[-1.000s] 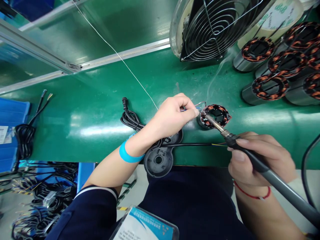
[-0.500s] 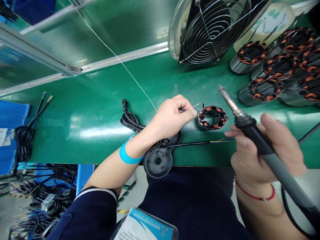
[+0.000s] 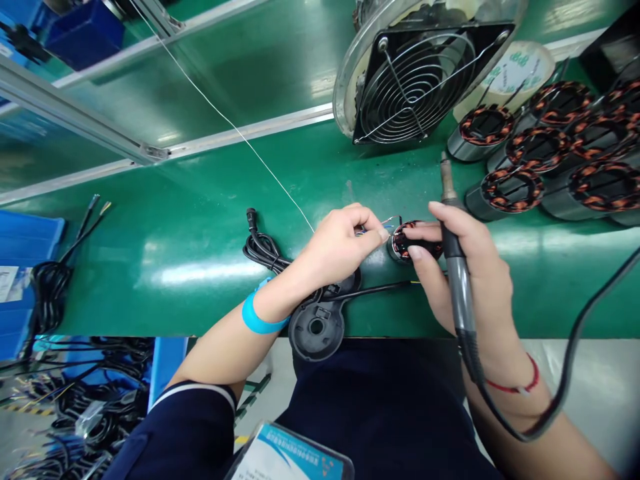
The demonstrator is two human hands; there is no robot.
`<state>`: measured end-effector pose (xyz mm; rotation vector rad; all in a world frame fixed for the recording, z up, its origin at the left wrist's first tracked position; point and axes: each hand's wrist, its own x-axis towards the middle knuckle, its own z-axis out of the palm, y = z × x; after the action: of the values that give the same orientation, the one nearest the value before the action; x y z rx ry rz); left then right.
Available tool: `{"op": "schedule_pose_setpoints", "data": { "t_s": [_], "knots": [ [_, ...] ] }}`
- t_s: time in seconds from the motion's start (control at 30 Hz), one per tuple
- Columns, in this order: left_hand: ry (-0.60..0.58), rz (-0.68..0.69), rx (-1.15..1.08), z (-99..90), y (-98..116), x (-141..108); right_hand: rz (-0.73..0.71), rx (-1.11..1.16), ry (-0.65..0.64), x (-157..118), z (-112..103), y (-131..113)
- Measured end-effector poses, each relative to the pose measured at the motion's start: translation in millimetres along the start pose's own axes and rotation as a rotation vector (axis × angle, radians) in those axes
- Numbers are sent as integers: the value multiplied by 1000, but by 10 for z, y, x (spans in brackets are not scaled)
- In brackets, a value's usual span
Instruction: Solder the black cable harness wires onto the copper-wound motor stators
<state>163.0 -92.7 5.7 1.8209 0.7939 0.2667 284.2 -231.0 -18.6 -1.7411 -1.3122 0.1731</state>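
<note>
My left hand (image 3: 336, 247) is closed in a pinch on thin wires (image 3: 361, 231) just left of a copper-wound motor stator (image 3: 399, 245). A thin silvery strand (image 3: 240, 133) runs down from above and disappears behind this hand. My right hand (image 3: 477, 273) grips a soldering iron (image 3: 456, 267), tip pointing away from me, while its thumb and a fingertip rest on the stator, partly covering it. Below my left wrist lies a grey plastic housing (image 3: 327, 337) with a black cable (image 3: 380, 289) across it. A coiled cable with a connector (image 3: 251, 217) sits behind the forearm.
A wire-guarded fan (image 3: 410, 100) stands at the back. Several larger stators (image 3: 513, 190) crowd the right, near a tape roll (image 3: 525, 67). At left, a blue bin (image 3: 30, 233) has a black cable bundle (image 3: 47, 287) beside it; many cables (image 3: 107, 400) fill the space below the bench (image 3: 200, 253).
My right hand has moved left and brought its thumb and a fingertip onto the stator. The soldering iron has swung more upright. My left hand keeps its pinch; the view has shifted slightly.
</note>
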Motion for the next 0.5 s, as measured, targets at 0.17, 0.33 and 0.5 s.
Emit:
{"op": "schedule_pose_setpoints", "data": {
  "t_s": [0.17,0.33,0.5],
  "knots": [
    [-75,-53,-49,-25,6,-9,29,-53,87,-6,24,-27],
    [-92,92,49,-42,26,-42,27,-100,59,-8,65,-42],
    [52,255,379,-15,49,-114,33,-118,70,-30,74,-31]
  ]
}}
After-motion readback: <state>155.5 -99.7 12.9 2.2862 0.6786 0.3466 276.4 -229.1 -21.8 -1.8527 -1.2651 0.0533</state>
